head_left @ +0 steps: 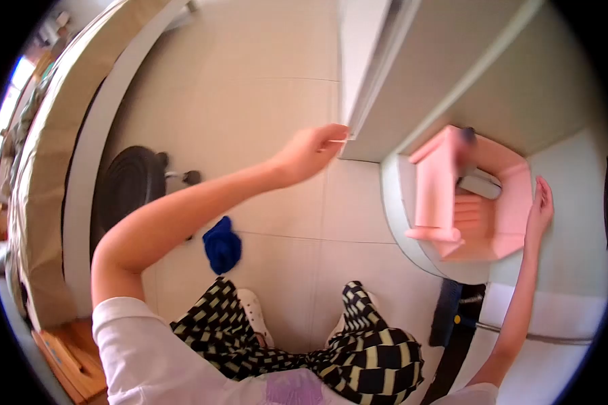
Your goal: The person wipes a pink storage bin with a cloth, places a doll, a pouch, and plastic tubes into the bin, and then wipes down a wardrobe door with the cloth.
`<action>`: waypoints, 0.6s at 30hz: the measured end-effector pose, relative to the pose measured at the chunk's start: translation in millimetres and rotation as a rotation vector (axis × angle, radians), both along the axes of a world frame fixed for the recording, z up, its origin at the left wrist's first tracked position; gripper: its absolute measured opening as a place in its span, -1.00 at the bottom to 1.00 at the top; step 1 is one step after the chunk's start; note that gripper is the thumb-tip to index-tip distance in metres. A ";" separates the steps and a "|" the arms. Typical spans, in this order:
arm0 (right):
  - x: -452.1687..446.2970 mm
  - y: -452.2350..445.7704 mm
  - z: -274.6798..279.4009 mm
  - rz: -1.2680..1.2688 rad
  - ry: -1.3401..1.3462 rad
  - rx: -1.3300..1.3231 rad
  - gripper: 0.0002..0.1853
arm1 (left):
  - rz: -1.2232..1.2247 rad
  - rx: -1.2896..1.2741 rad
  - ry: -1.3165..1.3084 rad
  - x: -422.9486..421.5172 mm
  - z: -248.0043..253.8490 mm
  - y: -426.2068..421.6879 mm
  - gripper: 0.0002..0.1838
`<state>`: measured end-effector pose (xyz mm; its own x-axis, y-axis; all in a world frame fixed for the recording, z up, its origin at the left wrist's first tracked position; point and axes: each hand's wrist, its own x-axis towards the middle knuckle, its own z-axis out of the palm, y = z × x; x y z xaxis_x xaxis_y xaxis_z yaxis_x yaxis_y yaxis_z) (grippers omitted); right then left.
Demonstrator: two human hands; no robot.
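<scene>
My left hand [314,154] is raised near the lower end of a tall white panel edge, its fingers curled together around something thin and pale that I cannot make out. At the right, my right hand [542,202] is beside the outer right wall of a pink box [432,182], fingers extended upward. The pink box stands on a rounded pale shelf [397,202]. Inside it lie a white object [480,183] and a dark blurred item.
A black round stool seat [132,185] with casters stands at left, near a bed. A blue cloth [221,246] lies on the tiled floor [284,263]. Dark items [446,314] stand below the shelf. Cabinet panels rise at the upper right.
</scene>
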<state>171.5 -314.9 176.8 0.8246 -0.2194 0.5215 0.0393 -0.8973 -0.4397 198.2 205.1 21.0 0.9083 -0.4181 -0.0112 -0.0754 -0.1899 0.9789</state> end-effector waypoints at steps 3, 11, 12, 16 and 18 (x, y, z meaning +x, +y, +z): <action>-17.5 108.8 -8.5 0.201 -0.037 0.087 -0.70 | 0.168 0.139 0.068 -31.4 -31.6 90.8 -0.65; -20.4 340.8 -77.8 0.821 0.456 -0.057 -0.78 | 0.225 0.675 0.259 -178.6 -204.5 203.4 -0.34; -25.3 360.9 -94.5 0.898 0.509 -0.082 -0.78 | 0.332 0.664 0.261 -197.7 -218.0 207.1 -0.31; -36.1 409.1 -171.8 1.121 0.670 -0.116 -0.78 | 0.438 0.667 0.229 -237.3 -248.5 205.9 -0.38; -49.0 426.9 -196.4 1.193 0.811 -0.196 -0.74 | 0.448 0.656 0.319 -244.3 -251.4 203.6 -0.45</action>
